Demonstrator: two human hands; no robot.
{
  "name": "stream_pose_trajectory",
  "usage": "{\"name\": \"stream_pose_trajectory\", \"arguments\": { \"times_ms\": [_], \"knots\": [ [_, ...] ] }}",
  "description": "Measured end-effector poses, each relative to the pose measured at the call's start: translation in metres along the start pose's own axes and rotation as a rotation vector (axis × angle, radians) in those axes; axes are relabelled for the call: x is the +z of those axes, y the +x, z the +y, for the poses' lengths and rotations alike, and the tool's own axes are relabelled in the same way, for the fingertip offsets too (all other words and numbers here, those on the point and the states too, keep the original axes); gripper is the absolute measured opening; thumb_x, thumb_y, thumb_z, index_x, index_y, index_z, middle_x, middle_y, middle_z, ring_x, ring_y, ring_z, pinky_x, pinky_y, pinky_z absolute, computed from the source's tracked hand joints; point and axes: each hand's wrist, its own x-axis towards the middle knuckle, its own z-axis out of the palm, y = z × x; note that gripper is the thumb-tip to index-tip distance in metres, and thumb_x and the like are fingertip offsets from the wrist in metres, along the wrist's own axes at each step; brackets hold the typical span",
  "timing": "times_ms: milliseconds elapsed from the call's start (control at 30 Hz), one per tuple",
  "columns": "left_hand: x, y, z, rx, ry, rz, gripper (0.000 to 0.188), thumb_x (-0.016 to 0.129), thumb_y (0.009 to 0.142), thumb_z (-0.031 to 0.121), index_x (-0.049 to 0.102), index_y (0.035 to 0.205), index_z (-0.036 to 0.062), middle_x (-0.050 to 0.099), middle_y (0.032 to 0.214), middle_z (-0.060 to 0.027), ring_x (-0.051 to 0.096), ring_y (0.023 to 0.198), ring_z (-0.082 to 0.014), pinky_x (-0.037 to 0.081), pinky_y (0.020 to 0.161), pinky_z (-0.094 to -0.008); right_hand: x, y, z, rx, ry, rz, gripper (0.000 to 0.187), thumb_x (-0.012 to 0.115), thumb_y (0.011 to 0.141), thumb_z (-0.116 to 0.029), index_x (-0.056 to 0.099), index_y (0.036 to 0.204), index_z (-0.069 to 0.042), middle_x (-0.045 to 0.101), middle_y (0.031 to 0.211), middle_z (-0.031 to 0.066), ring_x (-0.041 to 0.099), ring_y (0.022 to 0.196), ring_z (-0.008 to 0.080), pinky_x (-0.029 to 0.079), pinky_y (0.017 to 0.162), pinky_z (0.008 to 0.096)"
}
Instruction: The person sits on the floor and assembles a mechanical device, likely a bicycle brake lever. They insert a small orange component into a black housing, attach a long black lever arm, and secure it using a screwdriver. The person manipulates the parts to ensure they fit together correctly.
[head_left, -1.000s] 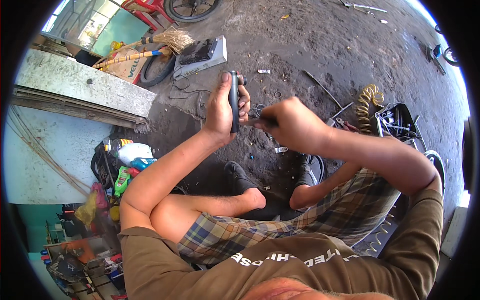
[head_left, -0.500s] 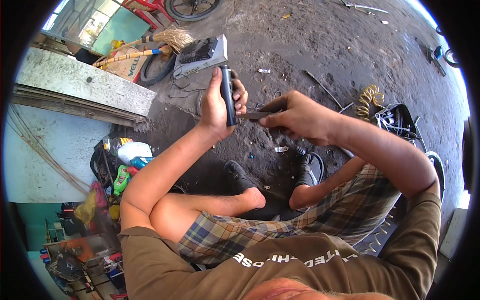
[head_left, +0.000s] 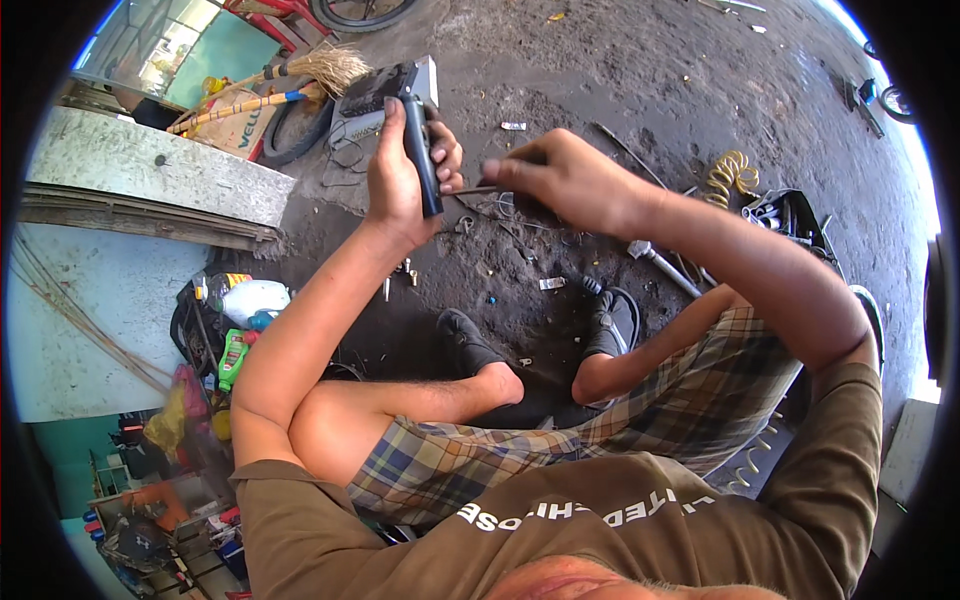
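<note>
My left hand [head_left: 390, 185] is raised at centre left, fingers wrapped round a black cylindrical tube [head_left: 424, 165] that stands nearly upright in the grip. To its right, my right hand [head_left: 575, 180] is closed on a thin, flat metal blade-like tool [head_left: 468, 190]. The tool points left, its tip close to the tube's lower part and my left fingers. Whether the tip touches the tube I cannot tell. Motion blurs the right fingertips, and the tool's grip end is hidden in the hand.
On the dark dirt floor lie a metal tool with a long handle [head_left: 665, 268], a coiled yellow hose [head_left: 733, 178] and a tray of tools [head_left: 790, 222]. A straw broom [head_left: 330, 68] and a grey-and-black box [head_left: 425, 85] are at the upper left. Bottles [head_left: 250, 298] stand at the left.
Both hands have moved left and slightly up in the picture, with the tube and the tool still held. The tube leans a little more. The view has shifted slightly.
</note>
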Motion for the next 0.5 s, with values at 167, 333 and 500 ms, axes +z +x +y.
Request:
{"name": "stream_pose_trajectory", "arguments": {
  "times_ms": [167,333,500],
  "knots": [
    [0.006,-0.003,-0.003,0.034,0.063,-0.005,0.053,0.046,0.109,0.068,0.056,0.115,0.0164,0.041,0.078,0.0026,0.039,0.063,-0.0092,0.032,0.053,-0.0244,-0.007,0.0,-0.009,0.485,0.418,-0.165,0.031,0.072,0.105,-0.035,0.078,0.096,-0.006,0.053,0.064,-0.0033,0.043,0.052,0.0056,0.032,0.046,0.0248],
    [0.01,0.0,-0.003,-0.002,0.039,0.049,0.052,0.045,0.109,0.067,0.056,0.114,0.016,0.042,0.078,0.0025,0.039,0.063,-0.0092,0.032,0.052,-0.0249,0.007,-0.001,0.02,-0.361,-0.367,0.129,0.022,0.077,0.098,-0.025,0.074,0.094,-0.004,0.058,0.07,0.005,0.062,0.065,0.0192,0.054,0.064,0.0378],
    [0.002,0.006,-0.005,-0.033,0.05,0.033,0.052,0.042,0.111,0.066,0.055,0.114,0.0157,0.042,0.077,0.0027,0.039,0.064,-0.0095,0.032,0.053,-0.0248,0.006,-0.004,0.011,-0.596,-0.763,0.19,0.024,0.079,0.09,-0.027,0.073,0.097,-0.005,0.072,0.093,0.0105,0.073,0.098,0.0326,0.061,0.084,0.0467]
  ]
}}
